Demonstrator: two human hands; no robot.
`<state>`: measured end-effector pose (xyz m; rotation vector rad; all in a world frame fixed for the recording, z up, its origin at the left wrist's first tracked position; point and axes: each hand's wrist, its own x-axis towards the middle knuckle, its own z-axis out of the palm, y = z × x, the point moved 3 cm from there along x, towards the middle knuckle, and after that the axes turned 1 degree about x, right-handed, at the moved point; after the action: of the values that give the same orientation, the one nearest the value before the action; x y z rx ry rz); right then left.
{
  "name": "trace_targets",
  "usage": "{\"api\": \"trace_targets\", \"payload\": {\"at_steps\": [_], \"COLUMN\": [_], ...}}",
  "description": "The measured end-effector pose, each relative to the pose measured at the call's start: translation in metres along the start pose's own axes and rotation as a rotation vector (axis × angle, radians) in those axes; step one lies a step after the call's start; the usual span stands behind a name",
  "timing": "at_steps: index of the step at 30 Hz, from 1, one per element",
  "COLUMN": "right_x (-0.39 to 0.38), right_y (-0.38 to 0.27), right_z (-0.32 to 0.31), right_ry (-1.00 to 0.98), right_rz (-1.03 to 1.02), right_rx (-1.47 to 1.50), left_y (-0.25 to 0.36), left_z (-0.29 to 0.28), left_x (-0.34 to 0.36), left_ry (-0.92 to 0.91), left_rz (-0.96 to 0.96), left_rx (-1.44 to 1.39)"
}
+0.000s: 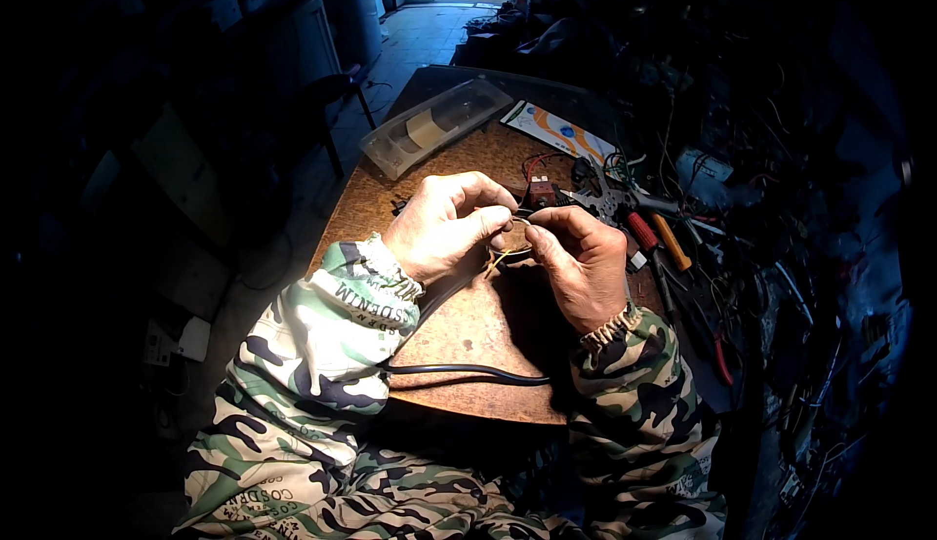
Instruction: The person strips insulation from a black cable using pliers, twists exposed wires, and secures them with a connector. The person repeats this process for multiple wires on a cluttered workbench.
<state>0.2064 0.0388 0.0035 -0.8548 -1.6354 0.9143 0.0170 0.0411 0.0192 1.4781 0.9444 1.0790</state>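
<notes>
Over the middle of a brown wooden tabletop (459, 345), both my hands meet at a thin wire (527, 222). My left hand (449, 223) pinches it between thumb and forefinger. From the other side, my right hand (584, 262) grips it the same way, its fingertips close to the left ones. A thin yellow wire (502, 259) sticks out beneath the fingertips. The exact wire ends are too small to make out. A black cable (468, 372) runs across the table near its front edge, partly hidden by my sleeves.
Beyond my hands lie a clear plastic tray (459, 116) and a white-orange printed card (558, 128). Right of them are a small red block (541, 191), an orange-handled tool (672, 241), red-handled pliers (720, 360) and tangled wires. A dark stool (330, 91) stands beyond the table's left side.
</notes>
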Motion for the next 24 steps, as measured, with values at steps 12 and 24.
{"api": "trace_targets", "payload": {"at_steps": [12,24], "right_x": [0.001,0.002], "right_y": [0.000,-0.005], "right_z": [0.003,0.002], "right_ry": [0.036,-0.007], "right_rz": [-0.066,-0.093], "right_rx": [-0.016,-0.111], "left_y": [0.003,0.005], "left_z": [0.002,0.006], "left_x": [-0.004,-0.003], "left_ry": [0.103,0.125], "left_rz": [0.155,0.427], "left_rx": [0.202,0.475]}}
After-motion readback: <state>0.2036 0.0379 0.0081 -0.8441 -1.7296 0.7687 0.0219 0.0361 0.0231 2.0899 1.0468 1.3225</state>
